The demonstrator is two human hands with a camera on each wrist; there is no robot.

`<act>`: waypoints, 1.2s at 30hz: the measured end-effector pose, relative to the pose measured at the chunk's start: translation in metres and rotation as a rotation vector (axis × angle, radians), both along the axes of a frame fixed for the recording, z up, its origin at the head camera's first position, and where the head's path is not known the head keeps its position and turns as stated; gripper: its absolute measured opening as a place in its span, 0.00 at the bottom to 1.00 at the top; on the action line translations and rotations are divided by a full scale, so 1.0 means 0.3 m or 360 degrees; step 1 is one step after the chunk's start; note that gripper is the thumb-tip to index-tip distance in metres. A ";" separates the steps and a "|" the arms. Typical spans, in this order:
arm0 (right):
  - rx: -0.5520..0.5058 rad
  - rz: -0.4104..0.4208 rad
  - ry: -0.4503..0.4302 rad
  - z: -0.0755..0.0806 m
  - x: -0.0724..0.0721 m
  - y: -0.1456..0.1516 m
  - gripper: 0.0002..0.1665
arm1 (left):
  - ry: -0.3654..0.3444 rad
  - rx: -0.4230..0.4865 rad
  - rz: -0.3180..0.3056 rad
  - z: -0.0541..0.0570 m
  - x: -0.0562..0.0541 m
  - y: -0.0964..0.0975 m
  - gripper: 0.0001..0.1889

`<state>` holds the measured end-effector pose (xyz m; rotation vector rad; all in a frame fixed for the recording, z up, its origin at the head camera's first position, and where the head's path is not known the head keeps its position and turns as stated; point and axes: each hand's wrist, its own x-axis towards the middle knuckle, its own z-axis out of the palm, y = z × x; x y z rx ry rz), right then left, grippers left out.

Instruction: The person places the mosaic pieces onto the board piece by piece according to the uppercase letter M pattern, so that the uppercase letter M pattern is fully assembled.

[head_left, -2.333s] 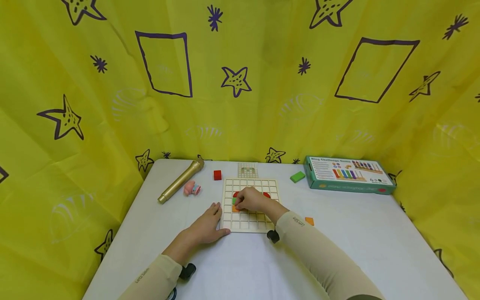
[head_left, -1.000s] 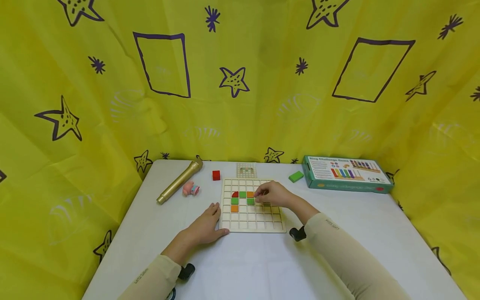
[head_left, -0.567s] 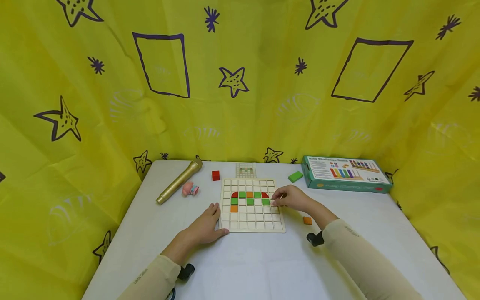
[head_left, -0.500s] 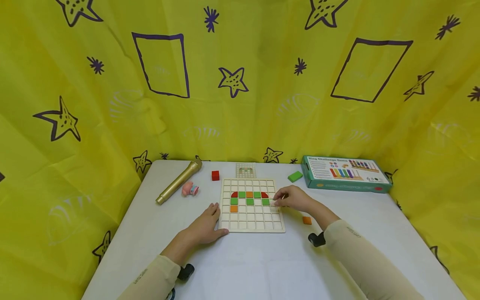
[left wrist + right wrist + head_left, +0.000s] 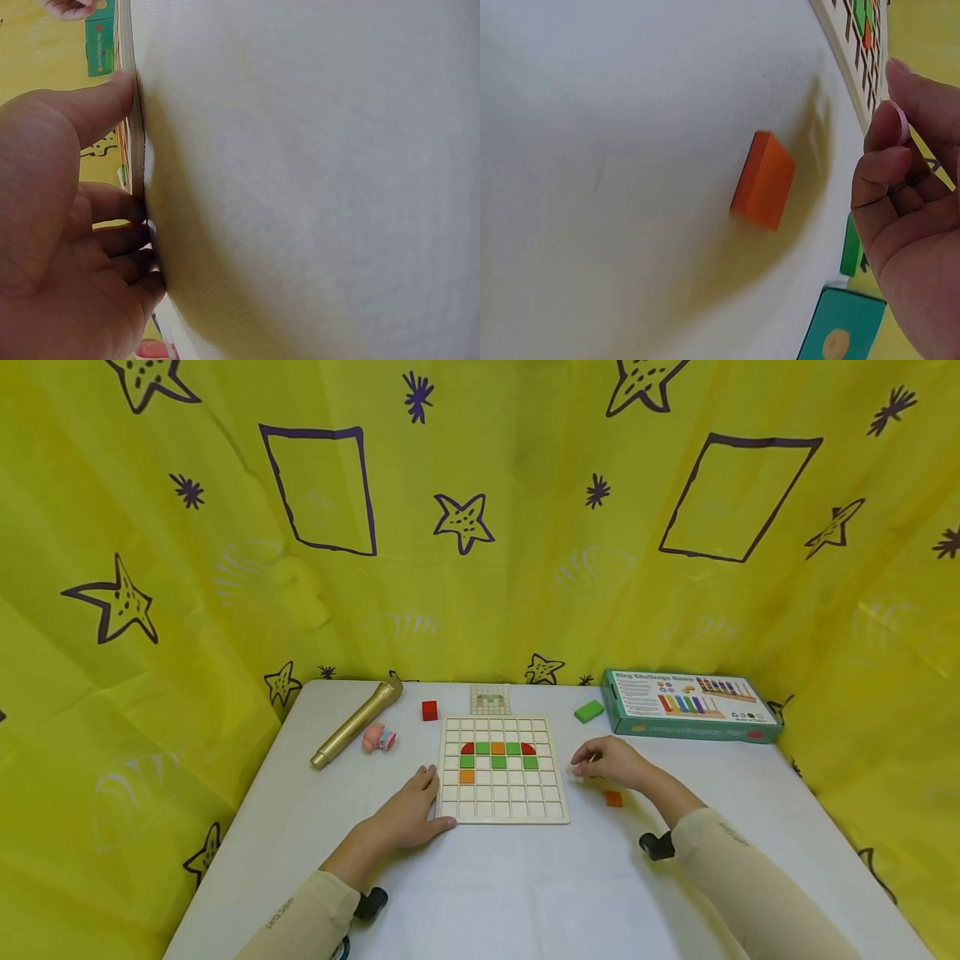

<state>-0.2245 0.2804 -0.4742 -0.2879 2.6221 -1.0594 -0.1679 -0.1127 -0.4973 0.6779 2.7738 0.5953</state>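
A pale grid board (image 5: pixel 510 810) lies mid-table in the head view. Red (image 5: pixel 528 749), green (image 5: pixel 498 762) and orange (image 5: pixel 467 776) tiles fill some of its squares. My left hand (image 5: pixel 408 810) rests at the board's left side, its thumb by the near-left corner and its fingertips along the edge. Just right of the board hovers my right hand (image 5: pixel 611 762), fingers loosely bent with nothing visible between them. Below it a loose orange block (image 5: pixel 614 798) lies on the white table, also seen closely in the right wrist view.
A small pattern card (image 5: pixel 491 700) lies behind the board. To its left are a red cube (image 5: pixel 429 711), a pink figurine (image 5: pixel 378 738) and a gold microphone (image 5: pixel 356 724). A green block (image 5: pixel 588 712) and a game box (image 5: pixel 690 706) stand at the back right.
My right hand has moved from over the orange tile on the board's left part, rightward across the tiles and off the board. The left hand keeps its place; the tiles stay put.
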 end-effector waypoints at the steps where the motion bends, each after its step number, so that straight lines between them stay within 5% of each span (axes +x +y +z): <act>1: 0.0004 0.0004 -0.0002 -0.002 0.002 0.009 0.08 | -0.0001 0.0003 0.0001 0.001 0.001 0.000 0.46; 20: 0.0003 -0.0027 -0.0070 -0.033 0.079 0.134 0.09 | -0.0002 -0.0006 -0.0001 0.002 0.002 0.000 0.46; 36: -0.0009 0.0070 -0.0198 -0.042 0.102 0.178 0.15 | -0.0010 -0.0013 -0.0004 0.000 0.002 0.001 0.46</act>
